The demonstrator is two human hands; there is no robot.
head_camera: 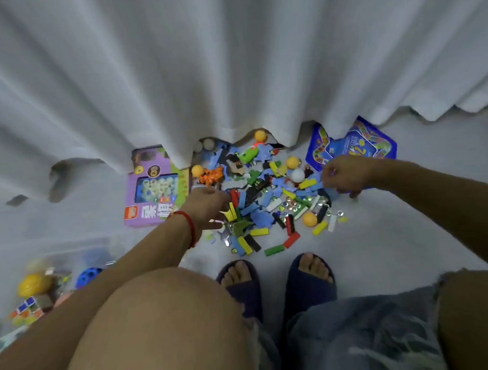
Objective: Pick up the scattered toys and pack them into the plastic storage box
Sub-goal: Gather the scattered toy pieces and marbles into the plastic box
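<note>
A heap of scattered toys (269, 200) is seen on the pale floor just in front of a white curtain (229, 65): coloured domino-like blocks in red, yellow, green, blue and black, blue puzzle pieces, glass beads, several orange balls (309, 219), a white ball (297, 176), a green toy car (249, 155) and an orange toy (213, 175). The clear plastic storage box (70, 252) is placed well to the left of the heap, near the left knee; its walls are blurred, and a yellow ball (33, 284), a blue perforated ball (89, 275) and a puzzle cube (27, 308) are seen inside it.

The left hand (207, 205), with a red string bracelet (189, 226) at the wrist, is lowered onto the left edge of the heap; its fingers are curled downward among the blocks, but what is gripped cannot be told. The right hand (346, 175) is held over the right edge of the heap with fingers curled; something small seems to be pinched, though it is too blurred to name.

A purple toy box (154, 190) lies left of the heap, partly under the curtain, and a blue game board (354, 146) lies to the right. Dark blue slippers (311, 283) are worn on both feet, just below the heap.
</note>
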